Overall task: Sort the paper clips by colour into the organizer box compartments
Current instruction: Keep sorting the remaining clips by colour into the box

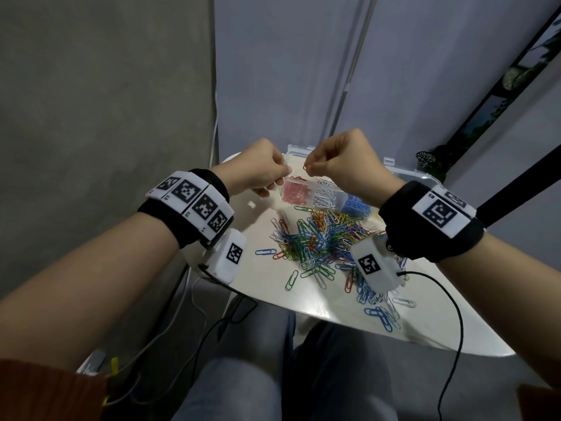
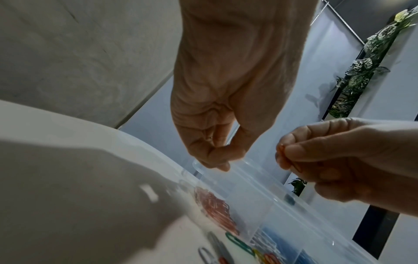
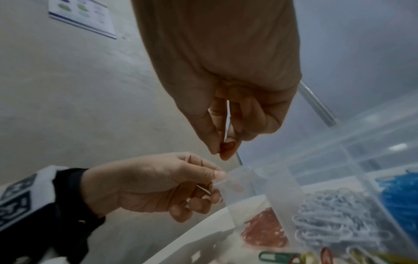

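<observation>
The clear organizer box (image 1: 315,185) stands at the table's far side; its compartments hold red (image 1: 294,194), white (image 1: 326,199) and blue clips (image 1: 356,205). My left hand (image 1: 282,174) pinches the box's near left corner (image 3: 226,176) between thumb and fingers. Just above the red compartment, my right hand (image 1: 308,168) pinches a single red paper clip (image 1: 304,168) between thumb and forefinger; the clip (image 3: 227,146) shows at the fingertips in the right wrist view. A mixed pile of coloured clips (image 1: 321,241) lies in front of the box.
The small round white table (image 1: 318,308) ends just past the pile; my knees are under its near edge. Loose clips (image 1: 382,317) lie scattered to the near right. The box's open lid (image 1: 299,148) stands behind. Cables (image 1: 455,314) hang from both wrist cameras.
</observation>
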Tool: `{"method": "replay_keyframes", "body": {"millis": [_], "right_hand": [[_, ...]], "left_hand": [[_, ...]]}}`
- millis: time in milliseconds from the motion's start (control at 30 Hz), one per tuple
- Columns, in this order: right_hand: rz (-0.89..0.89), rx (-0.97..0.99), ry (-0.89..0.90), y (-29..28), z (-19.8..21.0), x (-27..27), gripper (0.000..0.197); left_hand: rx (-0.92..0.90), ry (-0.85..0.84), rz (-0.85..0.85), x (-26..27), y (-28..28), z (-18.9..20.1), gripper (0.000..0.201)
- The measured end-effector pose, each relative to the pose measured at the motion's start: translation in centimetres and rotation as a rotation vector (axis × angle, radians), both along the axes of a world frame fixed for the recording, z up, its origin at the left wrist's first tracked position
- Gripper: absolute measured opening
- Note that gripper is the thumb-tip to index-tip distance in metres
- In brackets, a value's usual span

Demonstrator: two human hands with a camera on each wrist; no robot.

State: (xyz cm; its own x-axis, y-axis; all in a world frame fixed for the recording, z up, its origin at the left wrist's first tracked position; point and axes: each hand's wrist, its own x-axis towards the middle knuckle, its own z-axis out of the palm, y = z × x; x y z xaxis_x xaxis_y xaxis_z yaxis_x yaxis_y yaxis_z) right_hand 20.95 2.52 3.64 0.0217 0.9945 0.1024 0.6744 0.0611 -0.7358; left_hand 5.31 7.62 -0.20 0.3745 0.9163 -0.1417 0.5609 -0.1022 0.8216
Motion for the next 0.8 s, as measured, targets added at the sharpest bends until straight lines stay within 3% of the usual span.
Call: {"method": "replay_keyframes", "body": {"millis": [167, 267, 433, 633, 800], "right_hand": [[-0.013, 0.009, -0.064, 1.5, 0.4, 0.5, 0.013], [0.099, -0.003, -0.120, 0.1, 1.1, 0.9, 0.014], [0.381, -0.184, -0.394, -4.0, 0.2, 1.7, 0.014], [0.439, -0.313, -0.618, -5.4, -3.1, 3.3, 0.021], [0.447, -0.245, -0.597, -5.7, -3.6, 3.3, 0.008]], "left_hand": [[0.005, 0.008, 0.002, 0.1, -0.1, 0.1, 0.022], [0.004, 0.007, -0.001, 0.1, -0.2, 0.0, 0.021], [0.003, -0.004, 0.001, 0.0, 0.0, -0.1, 0.021], [0.006, 0.005, 0.007, 0.1, -0.4, 0.0, 0.020], [0.008, 0.027, 0.015, 0.2, -0.5, 0.3, 0.022]]}}
